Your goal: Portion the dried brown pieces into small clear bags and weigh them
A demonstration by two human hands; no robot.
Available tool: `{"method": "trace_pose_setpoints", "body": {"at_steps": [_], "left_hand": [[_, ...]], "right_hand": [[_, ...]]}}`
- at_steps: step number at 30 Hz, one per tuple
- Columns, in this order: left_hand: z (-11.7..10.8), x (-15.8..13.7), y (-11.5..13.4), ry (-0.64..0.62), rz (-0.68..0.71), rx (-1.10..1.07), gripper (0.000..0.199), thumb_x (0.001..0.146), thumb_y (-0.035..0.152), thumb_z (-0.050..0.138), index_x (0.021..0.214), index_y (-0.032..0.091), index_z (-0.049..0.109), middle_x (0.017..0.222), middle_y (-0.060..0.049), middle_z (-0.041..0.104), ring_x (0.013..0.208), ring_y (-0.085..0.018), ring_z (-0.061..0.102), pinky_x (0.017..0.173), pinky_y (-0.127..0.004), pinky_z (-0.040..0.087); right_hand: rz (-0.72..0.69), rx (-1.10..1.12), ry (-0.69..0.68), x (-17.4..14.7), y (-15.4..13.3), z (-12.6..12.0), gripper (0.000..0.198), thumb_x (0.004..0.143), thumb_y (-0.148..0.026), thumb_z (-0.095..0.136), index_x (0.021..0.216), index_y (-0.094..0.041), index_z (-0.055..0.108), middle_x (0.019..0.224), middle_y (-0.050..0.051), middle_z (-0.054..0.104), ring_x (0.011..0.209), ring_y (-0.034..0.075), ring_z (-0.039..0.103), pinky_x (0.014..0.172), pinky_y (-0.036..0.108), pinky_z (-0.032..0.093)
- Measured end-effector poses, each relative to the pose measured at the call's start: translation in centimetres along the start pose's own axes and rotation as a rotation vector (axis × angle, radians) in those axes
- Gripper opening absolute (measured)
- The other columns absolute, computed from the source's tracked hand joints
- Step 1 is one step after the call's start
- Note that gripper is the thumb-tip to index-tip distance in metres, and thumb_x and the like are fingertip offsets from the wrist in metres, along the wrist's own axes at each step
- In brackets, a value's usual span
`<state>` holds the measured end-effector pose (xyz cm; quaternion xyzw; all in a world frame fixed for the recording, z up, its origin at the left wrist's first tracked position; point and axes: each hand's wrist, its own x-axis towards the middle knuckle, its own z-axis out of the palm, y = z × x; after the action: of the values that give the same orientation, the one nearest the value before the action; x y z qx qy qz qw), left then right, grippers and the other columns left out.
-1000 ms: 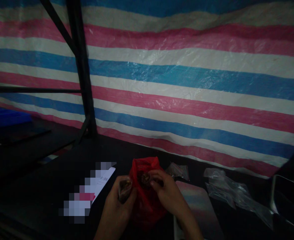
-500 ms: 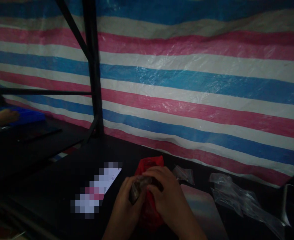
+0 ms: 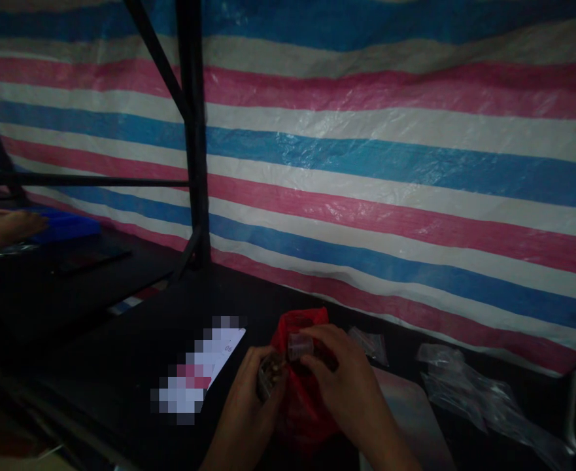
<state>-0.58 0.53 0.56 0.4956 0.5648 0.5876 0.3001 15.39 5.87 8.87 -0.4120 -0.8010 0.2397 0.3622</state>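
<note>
My left hand (image 3: 245, 400) is closed around a small clear container (image 3: 269, 377) with small brownish pieces inside, too dim to name. Between the thumb and fingers of my right hand (image 3: 350, 376) is a clear plastic cap (image 3: 300, 347), a little to the right of the container and apart from it. A red plastic bag (image 3: 304, 415) lies below and between both hands, partly covered by them. Its upper edge shows behind the cap.
A lit phone (image 3: 219, 360), partly pixelated, lies left on the black table (image 3: 121, 347). Small clear bags (image 3: 371, 343), a pale flat sheet (image 3: 405, 405) and crumpled clear plastic (image 3: 484, 392) lie right. Another person's hand (image 3: 17, 229) is by a blue tray (image 3: 69, 226). Striped sheeting hangs behind.
The clear cap has come away from the container and moved right in my right hand. The view has shifted slightly to the left.
</note>
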Motion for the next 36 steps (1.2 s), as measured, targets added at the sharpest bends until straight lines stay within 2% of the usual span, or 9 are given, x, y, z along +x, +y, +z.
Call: {"method": "trace_pose_setpoints", "body": {"at_steps": [3, 6, 9, 13, 15, 21, 26, 30, 36], "left_hand": [[-0.2, -0.3, 0.3, 0.006, -0.041, -0.001, 0.032, 0.099, 0.054, 0.058, 0.113, 0.025, 0.062, 0.103, -0.004, 0.070, 0.093, -0.024, 0.069, 0.083, -0.036, 0.057], [-0.4, -0.4, 0.3, 0.022, -0.075, 0.001, 0.033, 0.100, 0.055, 0.058, 0.115, 0.026, 0.059, 0.101, -0.002, 0.069, 0.090, -0.023, 0.069, 0.079, -0.034, 0.057], [-0.4, -0.3, 0.3, 0.036, -0.071, 0.007, 0.032, 0.098, 0.050, 0.060, 0.118, 0.026, 0.056, 0.102, -0.003, 0.068, 0.093, -0.024, 0.069, 0.081, -0.035, 0.058], [-0.1, 0.4, 1.1, -0.015, -0.029, -0.004, 0.026, 0.098, 0.046, 0.060, 0.114, 0.026, 0.060, 0.104, -0.004, 0.070, 0.097, -0.025, 0.069, 0.085, -0.036, 0.057], [0.2, 0.8, 1.6, -0.045, -0.018, -0.010, 0.023, 0.096, 0.043, 0.061, 0.111, 0.026, 0.062, 0.102, -0.003, 0.071, 0.096, -0.025, 0.069, 0.085, -0.036, 0.056], [0.8, 1.9, 2.1, -0.042, -0.058, -0.050, 0.020, 0.080, 0.037, 0.068, 0.096, 0.025, 0.064, 0.085, 0.000, 0.070, 0.081, -0.024, 0.069, 0.075, -0.035, 0.056], [-0.6, 3.3, 1.9, 0.024, -0.093, -0.058, 0.027, 0.070, 0.039, 0.075, 0.091, 0.024, 0.065, 0.080, 0.001, 0.071, 0.078, -0.024, 0.069, 0.073, -0.035, 0.056], [-1.7, 3.9, 1.6, 0.042, -0.112, -0.055, 0.031, 0.069, 0.043, 0.079, 0.089, 0.023, 0.067, 0.077, 0.002, 0.071, 0.075, -0.023, 0.068, 0.070, -0.033, 0.055], [-2.2, 3.4, 1.6, 0.046, -0.104, -0.059, 0.029, 0.072, 0.042, 0.079, 0.089, 0.023, 0.067, 0.074, 0.003, 0.069, 0.069, -0.020, 0.066, 0.065, -0.031, 0.052]], "right_hand": [[0.060, -0.050, 0.025, 0.1, 1.7, 0.0, 0.032, 0.091, -0.012, 0.068, 0.117, -0.027, 0.079, 0.120, 0.006, 0.078, 0.116, 0.029, 0.069, 0.107, 0.046, 0.048], [0.105, -0.096, -0.017, -0.1, 2.7, 0.4, 0.035, 0.090, -0.014, 0.069, 0.123, -0.024, 0.078, 0.127, 0.010, 0.077, 0.124, 0.032, 0.067, 0.112, 0.049, 0.046], [0.098, -0.053, -0.024, -0.3, 2.2, 0.6, 0.035, 0.093, -0.019, 0.068, 0.127, -0.025, 0.076, 0.134, 0.010, 0.073, 0.130, 0.031, 0.063, 0.115, 0.049, 0.044], [0.031, 0.112, -0.038, -0.5, 0.6, 0.2, 0.024, 0.096, -0.022, 0.064, 0.116, -0.026, 0.077, 0.123, 0.006, 0.076, 0.119, 0.025, 0.068, 0.109, 0.041, 0.048], [0.046, 0.141, -0.037, -0.7, 0.5, -0.1, 0.020, 0.098, -0.021, 0.061, 0.110, -0.024, 0.077, 0.117, 0.006, 0.077, 0.114, 0.024, 0.070, 0.106, 0.040, 0.049], [0.111, 0.047, -0.112, -1.6, 1.6, -0.9, 0.021, 0.097, -0.015, 0.059, 0.104, -0.022, 0.078, 0.108, 0.005, 0.078, 0.105, 0.024, 0.071, 0.098, 0.038, 0.050], [0.055, 0.007, -0.115, -2.0, -0.4, -0.8, 0.018, 0.098, -0.015, 0.063, 0.103, -0.024, 0.077, 0.107, 0.003, 0.076, 0.108, 0.023, 0.069, 0.098, 0.037, 0.048], [0.061, -0.124, -0.110, -2.1, -1.6, 0.8, 0.014, 0.098, -0.020, 0.067, 0.107, -0.025, 0.077, 0.114, 0.004, 0.075, 0.115, 0.028, 0.068, 0.104, 0.044, 0.046], [0.096, -0.333, -0.098, -2.0, -1.2, 2.4, 0.025, 0.094, -0.007, 0.058, 0.108, -0.022, 0.073, 0.115, 0.008, 0.074, 0.114, 0.031, 0.066, 0.103, 0.049, 0.046]]}}
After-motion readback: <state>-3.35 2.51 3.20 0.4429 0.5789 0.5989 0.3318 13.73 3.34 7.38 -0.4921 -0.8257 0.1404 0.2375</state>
